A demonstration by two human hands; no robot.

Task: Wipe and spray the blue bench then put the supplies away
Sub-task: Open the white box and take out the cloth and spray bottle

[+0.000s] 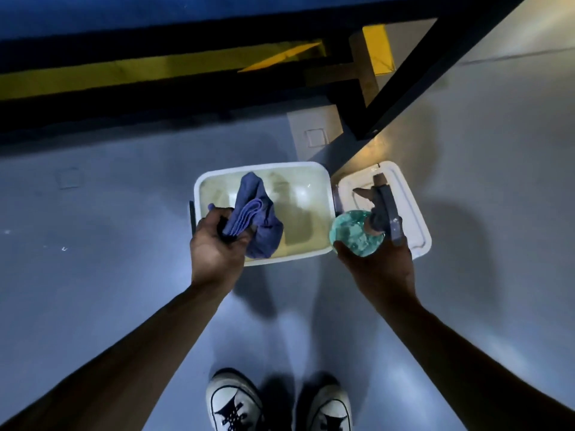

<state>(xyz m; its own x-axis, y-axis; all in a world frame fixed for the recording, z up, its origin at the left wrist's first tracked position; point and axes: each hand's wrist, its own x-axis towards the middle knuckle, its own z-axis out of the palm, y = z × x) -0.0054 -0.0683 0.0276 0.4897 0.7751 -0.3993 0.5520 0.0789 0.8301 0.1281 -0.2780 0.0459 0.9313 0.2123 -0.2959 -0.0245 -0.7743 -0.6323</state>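
Left hand [217, 244]: fingers curled tight round a bunched fold of the blue cloth [255, 219], loose end drooping down over the near left part of the white bin [323, 181]. Held above the bin's open mouth, not yet resting on its floor as far as can be told. Right hand [376, 265]: fingers wrapped under and around the belly of the spray bottle [354, 233], teal liquid inside, grey trigger head [384, 209] pointing away from the body. Hung over the gap between the bin's right edge and the white lid [413, 213], which lies flat on the floor just beside the bin.

Further out: bin interior otherwise bare, yellowish base showing. Grey floor [109, 275] all round, pair of white laced sneakers [233, 402] at the near edge of view. Blue bench [124, 10] along the far edge, black frame and yellow bar beneath it, well apart from both hands.

Likely step: either taking the supplies out at the start or putting them away at the end; impossible to settle from this view alone. If putting away: lower the cloth to the bin floor and let go, shift the bottle leftward past the rim and stand it inside, then lift the lid and seat it squarely on the rim. Upright bottle advisable, against leaks.
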